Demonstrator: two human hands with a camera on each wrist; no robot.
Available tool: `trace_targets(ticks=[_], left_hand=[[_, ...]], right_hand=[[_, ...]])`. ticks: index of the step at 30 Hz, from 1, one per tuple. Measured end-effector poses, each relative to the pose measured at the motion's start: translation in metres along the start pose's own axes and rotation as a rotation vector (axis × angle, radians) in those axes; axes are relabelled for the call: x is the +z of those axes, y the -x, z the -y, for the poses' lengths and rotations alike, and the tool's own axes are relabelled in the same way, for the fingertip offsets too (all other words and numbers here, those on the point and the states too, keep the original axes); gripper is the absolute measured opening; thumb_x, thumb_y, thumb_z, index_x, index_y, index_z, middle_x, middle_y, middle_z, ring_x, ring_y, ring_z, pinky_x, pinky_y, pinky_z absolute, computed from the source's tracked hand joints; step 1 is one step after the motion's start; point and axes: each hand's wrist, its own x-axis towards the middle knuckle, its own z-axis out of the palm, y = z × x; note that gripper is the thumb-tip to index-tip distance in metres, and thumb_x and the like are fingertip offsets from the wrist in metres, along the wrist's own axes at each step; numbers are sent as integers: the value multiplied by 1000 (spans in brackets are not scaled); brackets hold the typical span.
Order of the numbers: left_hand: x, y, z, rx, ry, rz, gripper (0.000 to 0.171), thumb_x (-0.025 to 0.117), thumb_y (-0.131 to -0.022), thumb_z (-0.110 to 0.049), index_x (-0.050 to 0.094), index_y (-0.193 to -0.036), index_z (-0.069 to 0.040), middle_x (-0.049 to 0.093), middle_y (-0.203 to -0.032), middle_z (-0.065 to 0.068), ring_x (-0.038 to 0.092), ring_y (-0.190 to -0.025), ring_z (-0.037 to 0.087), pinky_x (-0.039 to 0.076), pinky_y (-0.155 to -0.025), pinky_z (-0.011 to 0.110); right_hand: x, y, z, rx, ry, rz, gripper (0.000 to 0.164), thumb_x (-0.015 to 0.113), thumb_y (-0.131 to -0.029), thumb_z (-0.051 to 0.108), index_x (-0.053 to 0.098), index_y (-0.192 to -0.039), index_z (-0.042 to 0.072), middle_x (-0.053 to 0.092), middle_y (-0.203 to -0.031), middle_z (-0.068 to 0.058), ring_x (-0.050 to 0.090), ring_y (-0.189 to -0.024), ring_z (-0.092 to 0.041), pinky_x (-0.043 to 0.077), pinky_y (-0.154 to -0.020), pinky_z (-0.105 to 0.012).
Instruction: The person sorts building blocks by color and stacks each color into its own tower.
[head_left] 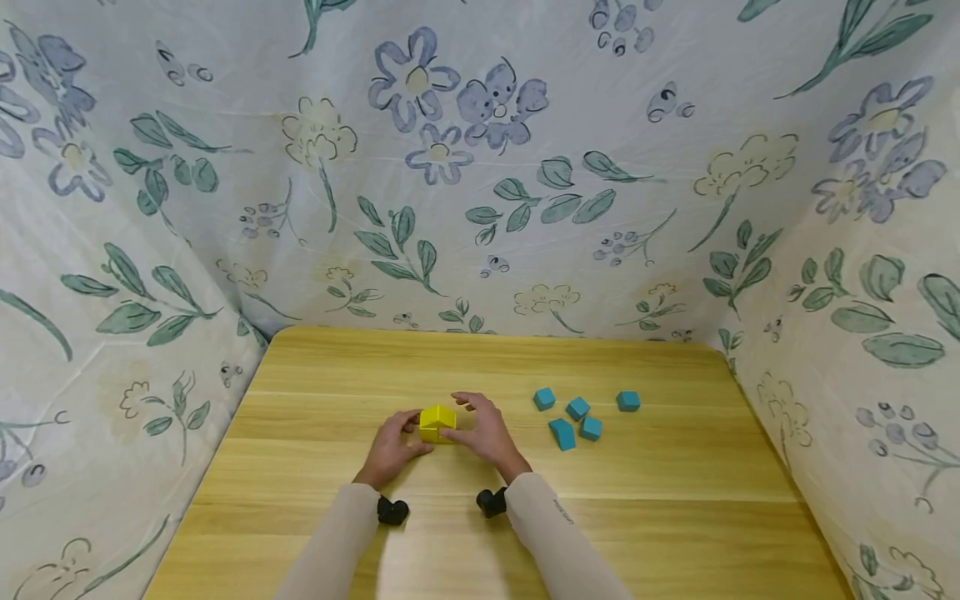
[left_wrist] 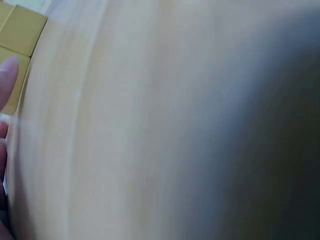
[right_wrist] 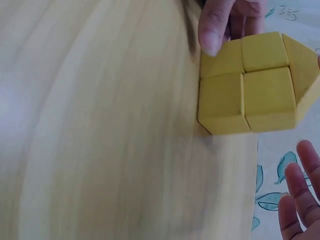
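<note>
A little house of yellow blocks, cubes stacked two by two with a triangular roof block on top, stands on the table between the hands. My left hand holds its left side. The left thumb lies over the front face of a bottom cube and the fingers go behind. On the other side, my right hand is held beside the house with its fingers spread. The right thumb overlaps the front of the house in the head view. Only the edge of the yellow cubes shows in the left wrist view.
Several blue blocks lie loosely to the right, among them a cube set apart and a longer angled piece. The wooden table meets a flowered cloth at the back and sides.
</note>
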Motion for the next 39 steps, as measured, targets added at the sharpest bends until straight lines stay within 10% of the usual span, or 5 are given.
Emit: trace_targets(ticks=[12, 19, 28, 39], left_hand=[[-22, 15, -15, -213, 105, 60, 93, 82, -78, -29, 27, -149, -4, 40, -137, 22, 43, -120, 40, 39, -96, 57], [-22, 22, -62, -16, 61, -213, 80, 80, -80, -31, 37, -143, -6, 42, -133, 18, 39, -115, 40, 37, -91, 53], [19, 15, -134, 372, -1, -296, 49, 82, -77, -20, 61, -119, -7, 60, -116, 7, 51, -99, 27, 45, -81, 42], [93, -20, -155, 202, 2, -176, 31, 74, -86, -30, 69, -111, -12, 68, -104, 3, 62, -82, 23, 51, -69, 29]], right_hand=[[-46, 25, -12, 53, -49, -28, 73, 79, -81, 31, 45, -142, 10, 48, -136, -12, 41, -126, -38, 35, -98, -59], [-85, 39, -27, 41, -30, -95, 68, 77, -83, 15, 44, -142, 8, 47, -136, -19, 39, -124, -43, 33, -98, -62], [-127, 47, -47, 9, 89, -231, 57, 72, -85, 4, 48, -137, 1, 49, -133, -22, 45, -118, -45, 40, -93, -60], [-145, 41, -72, 59, 184, -252, 46, 70, -88, 5, 55, -131, 0, 53, -131, -19, 48, -116, -42, 42, -92, -57]])
